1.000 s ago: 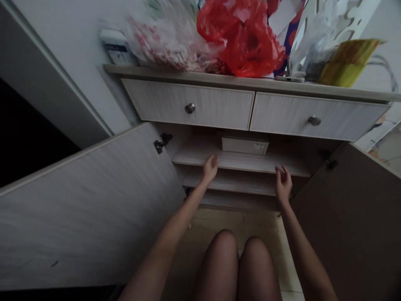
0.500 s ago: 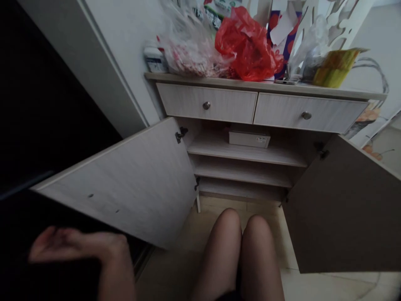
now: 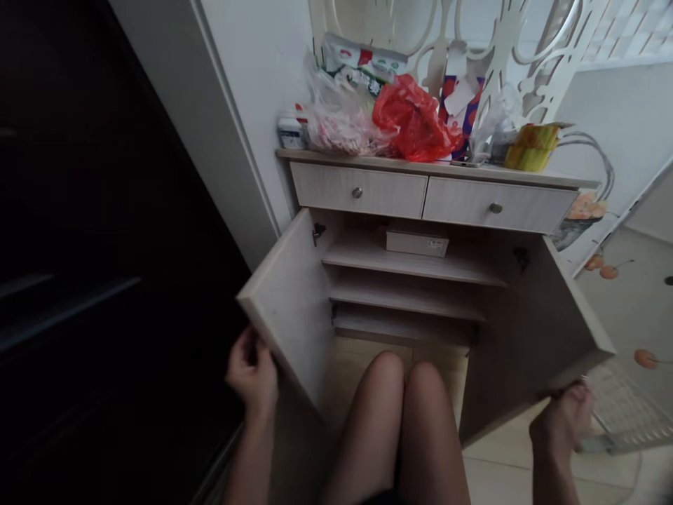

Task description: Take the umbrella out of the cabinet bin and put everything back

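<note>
A low cabinet stands in front of my knees with both doors partly open. My left hand (image 3: 253,368) is at the lower free edge of the left cabinet door (image 3: 294,308), fingers curled round to its outer side. At the opposite side, my right hand (image 3: 563,415) has its fingers closed at the outer edge of the right cabinet door (image 3: 526,344); the door hides part of its grip. Between the doors are several shelves (image 3: 410,266), with a white box (image 3: 416,240) on the upper one.
Two drawers with round knobs (image 3: 357,193) run above the shelves. On the cabinet top (image 3: 442,167) are a red plastic bag (image 3: 413,123), a clear bag (image 3: 344,126), a white jar (image 3: 291,133) and a yellow packet (image 3: 531,149). A dark surface (image 3: 105,280) lies left.
Both doors have swung inward, partway toward closed. My left hand has moved right onto the left door, and my right hand has come into view at the right door.
</note>
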`<action>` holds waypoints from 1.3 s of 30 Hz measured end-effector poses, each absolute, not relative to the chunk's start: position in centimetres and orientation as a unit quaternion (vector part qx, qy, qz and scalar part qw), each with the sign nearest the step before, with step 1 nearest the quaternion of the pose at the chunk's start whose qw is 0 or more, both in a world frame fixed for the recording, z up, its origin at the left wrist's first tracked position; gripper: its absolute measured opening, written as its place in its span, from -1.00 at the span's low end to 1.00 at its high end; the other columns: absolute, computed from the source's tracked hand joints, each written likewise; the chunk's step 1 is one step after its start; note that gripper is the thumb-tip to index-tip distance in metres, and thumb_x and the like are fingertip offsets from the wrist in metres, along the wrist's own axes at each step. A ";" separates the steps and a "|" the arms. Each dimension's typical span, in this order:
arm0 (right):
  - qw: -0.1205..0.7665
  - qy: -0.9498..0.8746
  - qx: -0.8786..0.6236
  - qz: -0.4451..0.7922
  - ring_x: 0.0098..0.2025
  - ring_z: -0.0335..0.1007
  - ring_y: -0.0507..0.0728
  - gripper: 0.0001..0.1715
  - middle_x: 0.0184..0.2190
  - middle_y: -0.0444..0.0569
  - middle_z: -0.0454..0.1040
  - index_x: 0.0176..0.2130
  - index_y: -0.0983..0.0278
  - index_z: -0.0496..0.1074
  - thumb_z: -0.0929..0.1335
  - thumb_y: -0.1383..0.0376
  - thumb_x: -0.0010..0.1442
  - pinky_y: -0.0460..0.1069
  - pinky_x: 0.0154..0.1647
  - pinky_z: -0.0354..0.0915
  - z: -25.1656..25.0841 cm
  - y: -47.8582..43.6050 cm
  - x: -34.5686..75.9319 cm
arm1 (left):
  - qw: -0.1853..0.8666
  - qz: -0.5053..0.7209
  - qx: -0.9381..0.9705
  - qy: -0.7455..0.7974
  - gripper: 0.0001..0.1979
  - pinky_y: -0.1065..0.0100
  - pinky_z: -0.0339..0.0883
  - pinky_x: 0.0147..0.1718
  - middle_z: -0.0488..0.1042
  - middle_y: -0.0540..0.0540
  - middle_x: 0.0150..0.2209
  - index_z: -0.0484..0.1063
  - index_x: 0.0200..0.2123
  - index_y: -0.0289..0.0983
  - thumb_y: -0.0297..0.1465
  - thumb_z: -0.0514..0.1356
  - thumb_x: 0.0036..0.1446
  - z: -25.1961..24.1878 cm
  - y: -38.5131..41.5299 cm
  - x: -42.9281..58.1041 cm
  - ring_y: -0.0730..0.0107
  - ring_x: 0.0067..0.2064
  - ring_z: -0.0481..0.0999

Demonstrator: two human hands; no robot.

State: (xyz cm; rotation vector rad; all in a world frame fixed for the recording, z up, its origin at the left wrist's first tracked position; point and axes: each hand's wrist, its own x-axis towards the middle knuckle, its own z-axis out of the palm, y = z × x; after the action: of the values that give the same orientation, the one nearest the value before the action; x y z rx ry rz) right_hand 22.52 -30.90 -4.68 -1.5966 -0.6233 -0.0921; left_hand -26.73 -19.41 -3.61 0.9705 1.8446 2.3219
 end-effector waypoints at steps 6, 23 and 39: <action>0.667 -0.331 -0.668 0.010 -0.03 0.49 0.31 -0.36 -0.11 0.18 0.57 -0.10 0.26 0.49 0.23 -0.19 0.23 0.16 0.00 0.34 -5.1 -27.7 17.7 | 0.065 0.678 0.484 0.549 -0.63 0.15 0.50 -0.10 0.64 -0.17 -0.26 0.59 -0.27 -0.26 -0.08 0.28 0.02 -4.4 -17.6 -20.3 0.16 -0.21 0.63; 0.584 -0.531 -0.613 0.035 -0.26 0.48 0.18 -0.41 -0.19 0.12 0.58 -0.15 0.28 0.46 0.12 -0.08 0.33 0.05 -0.16 0.33 -2.2 -8.3 10.7 | 0.128 0.497 0.663 0.544 -0.88 0.35 0.30 -0.19 0.60 -0.20 -0.25 0.56 -0.21 -0.30 -0.40 0.24 0.23 -0.8 -5.6 -4.1 0.26 -0.20 0.56; 0.507 -0.544 -0.668 0.028 -0.21 0.48 0.23 -0.60 -0.22 0.19 0.58 -0.13 0.32 0.45 0.18 0.13 0.30 0.03 -0.18 0.26 -0.4 -1.6 10.8 | 0.133 0.405 0.699 0.574 -0.79 0.34 0.25 -0.19 0.60 -0.28 -0.14 0.56 -0.12 -0.30 -0.36 0.15 0.32 0.5 -0.3 -1.1 0.22 -0.14 0.55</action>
State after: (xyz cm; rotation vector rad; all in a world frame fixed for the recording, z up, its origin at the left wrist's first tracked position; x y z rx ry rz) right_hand 10.78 -1.61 -0.39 -1.6101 -1.3109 0.0682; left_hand -1.13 -0.28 0.55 2.0280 1.6637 1.1743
